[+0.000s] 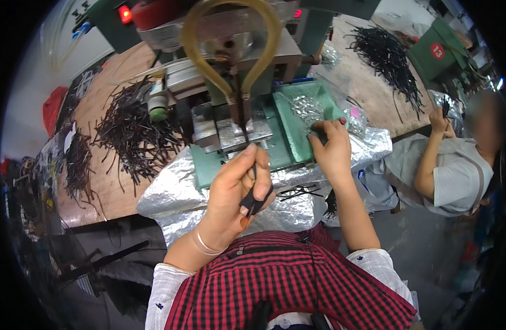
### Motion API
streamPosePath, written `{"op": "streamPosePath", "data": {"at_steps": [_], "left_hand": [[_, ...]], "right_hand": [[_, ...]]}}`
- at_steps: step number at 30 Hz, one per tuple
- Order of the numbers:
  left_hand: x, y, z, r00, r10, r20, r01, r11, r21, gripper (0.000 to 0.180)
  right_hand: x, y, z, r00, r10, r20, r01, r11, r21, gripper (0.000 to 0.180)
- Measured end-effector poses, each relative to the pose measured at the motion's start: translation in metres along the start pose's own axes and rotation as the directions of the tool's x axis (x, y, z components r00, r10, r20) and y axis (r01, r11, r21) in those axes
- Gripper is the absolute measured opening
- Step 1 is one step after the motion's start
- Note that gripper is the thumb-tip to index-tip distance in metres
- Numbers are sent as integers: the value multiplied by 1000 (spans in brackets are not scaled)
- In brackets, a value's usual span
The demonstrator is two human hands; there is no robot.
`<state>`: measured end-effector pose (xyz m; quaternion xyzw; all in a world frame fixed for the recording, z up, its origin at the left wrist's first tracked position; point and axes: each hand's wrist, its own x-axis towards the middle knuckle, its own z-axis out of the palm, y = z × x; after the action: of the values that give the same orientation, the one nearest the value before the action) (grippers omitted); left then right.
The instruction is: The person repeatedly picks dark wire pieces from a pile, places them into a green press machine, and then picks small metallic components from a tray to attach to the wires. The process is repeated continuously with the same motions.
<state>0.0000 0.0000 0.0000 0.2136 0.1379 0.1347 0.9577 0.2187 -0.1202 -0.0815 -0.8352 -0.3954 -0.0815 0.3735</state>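
My left hand (239,179) is closed in a pinch on thin black strips (255,201), which look like cut cords. One end points up to the metal block under the press head (241,118) of a bench machine; the other ends stick out below my fingers. My right hand (332,146) reaches over the right side of a green tray (288,132), thumb and forefinger apart at its inner edge. Small shiny metal pieces (307,107) lie heaped in the tray, just beyond my right fingertips. Nothing shows between the fingers of that hand.
Piles of black strips lie on the wooden table, left (134,126) and far right (387,63). A yellowish hose (275,33) loops over the press. Silver foil (170,187) covers the table's front edge. To the right sits a co-worker (456,176) with hands raised.
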Motion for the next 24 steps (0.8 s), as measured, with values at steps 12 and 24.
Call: {"op": "streamPosePath", "data": {"at_steps": [12,24], "left_hand": [[-98,75,-84,427,903,-52,-165,135,977,13],[-25,185,-247,610,522,596,256,-842,476,27]], "right_hand": [[-2,9,8,982,-140,-128,140,990,-9,24],[-6,5,1,984,-62,-165,82,990,115,14]]}}
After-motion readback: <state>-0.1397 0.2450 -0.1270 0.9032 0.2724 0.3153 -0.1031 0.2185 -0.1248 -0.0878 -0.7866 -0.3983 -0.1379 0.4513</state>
